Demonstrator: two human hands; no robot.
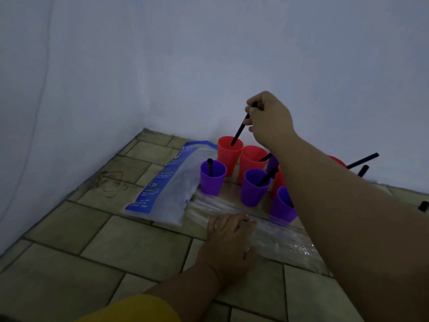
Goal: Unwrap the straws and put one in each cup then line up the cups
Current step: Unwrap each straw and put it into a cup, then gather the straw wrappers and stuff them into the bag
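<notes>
Head view: right hand grips a black straw, tip inside the far red cup; left hand lies on clear wrappers, grip unclear. Lowering the forearm might topple purple cups beneath.

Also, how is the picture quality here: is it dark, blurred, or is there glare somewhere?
Head view: dim, bluish light and muted colours; small glare spots on the wrap; no hard shadows; the right hand and its straw look a little soft but are easy to read.
</notes>
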